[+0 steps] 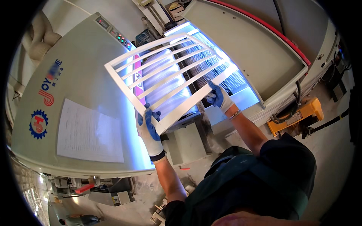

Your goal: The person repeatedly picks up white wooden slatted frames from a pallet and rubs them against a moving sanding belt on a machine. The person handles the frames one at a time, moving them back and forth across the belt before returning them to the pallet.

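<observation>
A white slatted frame (184, 109), with several thin bars between its rails, is tilted in the air in front of the lit gap of a large machine. My left hand (150, 130), in a white and blue work glove, is closed around its near left corner. Farther right, my right hand (220, 97), gloved the same way, grips the near rail. Behind the bars show a pale shiny roller (175, 84) and a metal mesh conveyor (235, 81) under bright bluish light. Fingers beneath the frame are partly hidden.
At left is the machine's grey-green housing (86, 86) with a paper sheet (90, 132) and a control panel (120, 37). A second beige housing (260, 49) stands right, above a yellow pallet jack (298, 115). Another person (81, 219) is at the lower left.
</observation>
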The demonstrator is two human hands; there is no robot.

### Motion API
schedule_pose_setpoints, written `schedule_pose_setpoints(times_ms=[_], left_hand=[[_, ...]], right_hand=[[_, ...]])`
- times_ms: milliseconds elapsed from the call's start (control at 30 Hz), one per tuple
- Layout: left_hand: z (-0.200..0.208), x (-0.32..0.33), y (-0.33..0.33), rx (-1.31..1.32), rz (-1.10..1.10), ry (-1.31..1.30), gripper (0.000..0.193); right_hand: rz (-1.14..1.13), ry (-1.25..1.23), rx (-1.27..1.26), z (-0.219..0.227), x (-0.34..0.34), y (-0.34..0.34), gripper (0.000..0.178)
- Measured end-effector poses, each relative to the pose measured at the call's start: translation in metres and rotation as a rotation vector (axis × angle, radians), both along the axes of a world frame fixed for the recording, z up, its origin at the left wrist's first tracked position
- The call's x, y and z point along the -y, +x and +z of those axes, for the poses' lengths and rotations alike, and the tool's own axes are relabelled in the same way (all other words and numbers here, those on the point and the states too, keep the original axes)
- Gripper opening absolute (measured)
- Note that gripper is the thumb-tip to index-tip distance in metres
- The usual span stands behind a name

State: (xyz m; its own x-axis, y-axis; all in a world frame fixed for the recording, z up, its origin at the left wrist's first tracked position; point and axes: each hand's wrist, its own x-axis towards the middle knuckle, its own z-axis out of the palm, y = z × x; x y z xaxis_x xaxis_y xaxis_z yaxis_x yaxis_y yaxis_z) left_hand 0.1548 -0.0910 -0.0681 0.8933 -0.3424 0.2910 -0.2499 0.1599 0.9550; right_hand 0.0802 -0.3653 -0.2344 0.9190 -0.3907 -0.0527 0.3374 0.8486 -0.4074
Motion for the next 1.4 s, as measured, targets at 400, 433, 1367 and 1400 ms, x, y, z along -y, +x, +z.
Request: schedule_pose_setpoints(times_ms=[400,433,1367,1400], left_hand=[[-0.135,0.095,0.177,-0.369,-0.268,0.003,0.026],[-0.149,0.104,0.188,-0.425,-0.254,0.034,0.025],[-0.239,-0.04,-0.101,0.163,0.42,0.527,0.033],[-0.249,-0.059,-0.135,0.093,0.497,0.509,0.033]], right_hand=[[-0.263,0.055,-0.245,-0.045,0.079,0.036,0.011],[-0.291,0.048,-0.258,-0.042,0.08,0.036,0.011],[0.533,-0.595,-0.187,-0.031,0.089,0.084,0.041],[0.715,-0.578,-0.036,-0.007,0.047,0.079,0.042]])
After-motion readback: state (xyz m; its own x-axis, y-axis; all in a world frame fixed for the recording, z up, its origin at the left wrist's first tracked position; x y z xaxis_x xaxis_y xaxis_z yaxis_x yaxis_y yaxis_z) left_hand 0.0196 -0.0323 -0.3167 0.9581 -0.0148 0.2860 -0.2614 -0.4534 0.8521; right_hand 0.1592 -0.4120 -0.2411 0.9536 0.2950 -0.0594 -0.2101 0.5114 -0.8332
